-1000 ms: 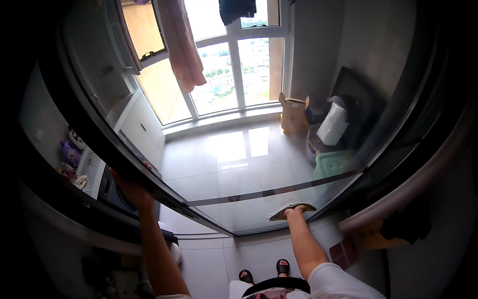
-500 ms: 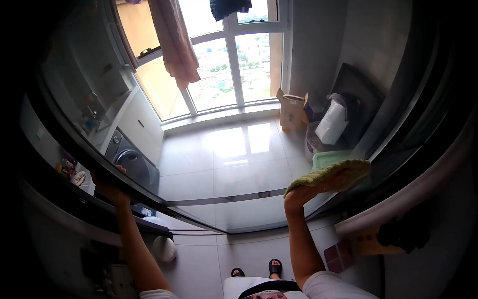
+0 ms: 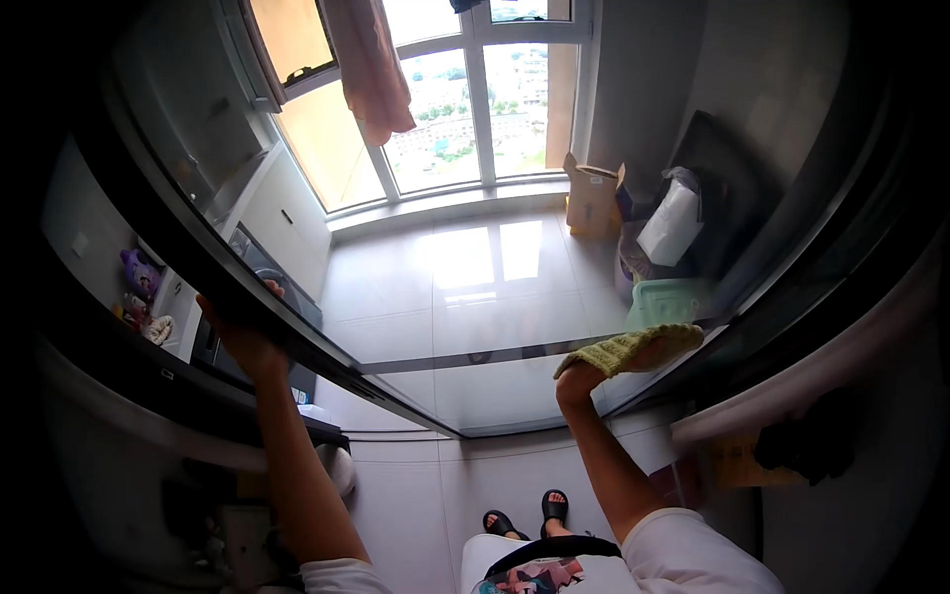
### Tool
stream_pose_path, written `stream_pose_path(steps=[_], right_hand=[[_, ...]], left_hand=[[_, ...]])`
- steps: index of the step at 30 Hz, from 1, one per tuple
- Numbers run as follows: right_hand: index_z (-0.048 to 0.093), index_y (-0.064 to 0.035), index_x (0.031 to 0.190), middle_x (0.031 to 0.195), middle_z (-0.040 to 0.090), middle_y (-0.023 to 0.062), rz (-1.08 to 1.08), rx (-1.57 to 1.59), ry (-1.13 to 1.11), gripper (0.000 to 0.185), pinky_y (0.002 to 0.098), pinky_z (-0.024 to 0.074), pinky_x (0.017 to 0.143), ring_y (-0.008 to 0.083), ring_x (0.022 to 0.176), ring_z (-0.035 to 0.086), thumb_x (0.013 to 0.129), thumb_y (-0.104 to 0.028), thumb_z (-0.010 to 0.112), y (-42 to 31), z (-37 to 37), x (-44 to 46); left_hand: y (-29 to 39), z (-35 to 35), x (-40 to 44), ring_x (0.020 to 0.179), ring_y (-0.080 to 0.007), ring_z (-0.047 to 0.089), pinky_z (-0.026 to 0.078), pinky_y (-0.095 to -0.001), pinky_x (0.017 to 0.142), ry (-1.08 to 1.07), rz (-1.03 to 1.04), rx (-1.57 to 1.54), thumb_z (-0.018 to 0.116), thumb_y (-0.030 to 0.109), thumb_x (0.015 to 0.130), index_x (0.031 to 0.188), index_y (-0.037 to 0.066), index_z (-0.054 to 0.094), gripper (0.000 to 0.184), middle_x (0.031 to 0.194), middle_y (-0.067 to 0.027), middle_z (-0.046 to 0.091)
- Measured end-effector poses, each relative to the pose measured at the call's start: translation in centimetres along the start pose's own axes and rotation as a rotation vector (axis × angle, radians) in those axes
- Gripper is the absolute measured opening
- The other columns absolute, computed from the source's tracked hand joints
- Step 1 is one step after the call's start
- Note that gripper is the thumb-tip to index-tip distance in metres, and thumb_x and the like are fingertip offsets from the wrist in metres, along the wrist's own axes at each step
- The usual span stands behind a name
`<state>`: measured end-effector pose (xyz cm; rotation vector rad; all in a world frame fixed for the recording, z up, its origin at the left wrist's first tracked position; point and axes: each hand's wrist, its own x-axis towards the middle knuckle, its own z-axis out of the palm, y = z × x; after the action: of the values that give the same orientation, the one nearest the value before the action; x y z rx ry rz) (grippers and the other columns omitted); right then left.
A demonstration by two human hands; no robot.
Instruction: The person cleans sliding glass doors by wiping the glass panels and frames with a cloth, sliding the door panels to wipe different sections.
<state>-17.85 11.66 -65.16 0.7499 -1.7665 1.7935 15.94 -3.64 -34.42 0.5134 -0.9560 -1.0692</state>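
Observation:
In the head view, my left hand (image 3: 247, 342) is wrapped round the dark upright frame (image 3: 297, 342) of a glass door, with fingertips showing on its far side. My right arm reaches forward, and my right hand (image 3: 648, 354) presses a yellow-green textured cloth (image 3: 618, 348) against the door's glass (image 3: 495, 396). The cloth covers much of that hand, so its fingers are only partly visible. Behind the glass, close to the cloth, is a pale green plastic bin (image 3: 668, 300).
Beyond the door are a tiled floor (image 3: 396, 267), a cardboard box (image 3: 594, 198), a white bag (image 3: 671, 233) and a hanging pink cloth (image 3: 374, 89) by the window. A cabinet (image 3: 287, 213) lines the left. My sandalled feet (image 3: 554, 507) stand below.
The cloth under my right hand has moved a little left and down across the glass. My left hand stays on the frame. The whole view has shifted slightly.

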Motion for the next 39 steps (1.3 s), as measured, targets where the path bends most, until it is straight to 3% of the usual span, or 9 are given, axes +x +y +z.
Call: stream_pose_path(steps=[3,6,11,14,18,29,34,37,39], right_hand=[[-0.005,0.0009,0.140,0.146,-0.004,0.0223,0.419,0.348,-0.200,0.074,0.0483,-0.0001,0.107,0.0335,0.136,-0.002,0.093,-0.033,0.040,0.4,1.3,-4.4],[-0.012,-0.0009,0.139,0.144,-0.018,0.0218,0.092,0.151,-0.073,0.082,0.0537,-0.0067,0.104,0.0362,0.134,-0.014,0.088,-0.031,0.045,-11.7,1.7,-0.1],[0.037,-0.0102,0.133,0.144,0.000,0.0292,-0.477,-0.107,-0.255,0.051,0.0710,-0.0072,0.092,0.0553,0.127,-0.007,0.086,-0.028,0.042,-21.2,3.1,1.9],[0.047,-0.0361,0.128,0.146,0.022,0.0086,-0.791,-0.242,-0.272,0.045,0.0641,-0.0007,0.100,0.0380,0.135,0.007,0.083,-0.040,0.050,-28.7,5.2,5.0],[0.043,-0.0375,0.130,0.143,0.031,-0.0009,-0.896,-0.118,-0.241,0.052,0.0572,0.0033,0.105,0.0260,0.136,0.017,0.079,-0.040,0.054,-34.5,7.9,6.2],[0.061,-0.0348,0.104,0.118,0.051,-0.0106,-0.978,-0.046,-0.561,0.030,0.0392,0.0391,0.090,0.0136,0.110,0.047,0.074,-0.029,0.063,-17.4,3.0,-2.6],[0.058,-0.0362,0.109,0.124,0.048,-0.0080,-0.968,-0.229,-0.389,0.031,0.0462,0.0330,0.094,0.0134,0.116,0.043,0.078,-0.037,0.058,-6.0,-1.1,-1.0],[0.048,-0.0341,0.126,0.136,0.035,0.0110,-1.041,-0.491,-0.146,0.045,0.0598,0.0107,0.099,0.0338,0.128,0.023,0.086,-0.051,0.037,0.7,-3.7,2.4],[0.042,-0.0150,0.131,0.132,0.032,0.0195,-0.934,-0.464,-0.109,0.060,0.0606,0.0094,0.098,0.0400,0.123,0.027,0.089,-0.054,0.028,3.6,-6.0,5.5]], left_hand=[[0.4,0.0,-0.6,0.074,-0.0241,0.061,0.054,-0.0350,0.070,-0.238,-0.142,-0.268,0.022,0.058,0.091,0.103,0.006,0.055,0.062,0.086,-0.0146,0.060],[-2.8,-2.5,-1.4,0.094,-0.0228,0.060,0.049,-0.0315,0.082,-0.077,-0.018,0.231,0.017,0.055,0.093,0.120,0.005,0.047,0.064,0.106,-0.0133,0.058],[-7.4,-6.7,-7.4,0.122,-0.0172,0.039,0.024,-0.0328,0.105,-0.212,-0.233,0.251,0.018,0.054,0.093,0.138,0.008,0.025,0.064,0.134,-0.0059,0.039],[-10.7,-9.6,-8.4,0.120,-0.0144,0.039,0.024,-0.0287,0.103,-0.197,-0.376,0.170,0.019,0.059,0.091,0.136,0.007,0.031,0.070,0.133,-0.0035,0.042],[-9.3,-8.9,-7.8,0.113,-0.0127,0.042,0.026,-0.0250,0.098,-0.288,-0.551,0.031,0.018,0.062,0.089,0.131,0.003,0.037,0.075,0.124,-0.0033,0.049],[-13.7,-11.8,-6.8,0.111,-0.0146,0.048,0.029,-0.0307,0.101,-0.265,-0.263,-0.105,0.021,0.057,0.092,0.130,0.001,0.038,0.070,0.127,-0.0057,0.049],[-15.7,-13.3,-4.1,0.115,-0.0185,0.043,0.024,-0.0316,0.105,-0.186,-0.012,0.084,0.025,0.044,0.096,0.133,0.001,0.032,0.056,0.128,-0.0118,0.044],[-15.9,-14.6,-1.8,0.119,-0.0223,0.040,0.021,-0.0326,0.107,-0.355,-0.081,-0.119,0.027,0.038,0.098,0.133,0.000,0.031,0.052,0.129,-0.0150,0.042],[-15.0,-12.6,-2.1,0.109,-0.0201,0.046,0.024,-0.0308,0.105,-0.248,0.712,0.541,0.029,0.036,0.098,0.132,-0.001,0.032,0.050,0.121,-0.0125,0.048]])
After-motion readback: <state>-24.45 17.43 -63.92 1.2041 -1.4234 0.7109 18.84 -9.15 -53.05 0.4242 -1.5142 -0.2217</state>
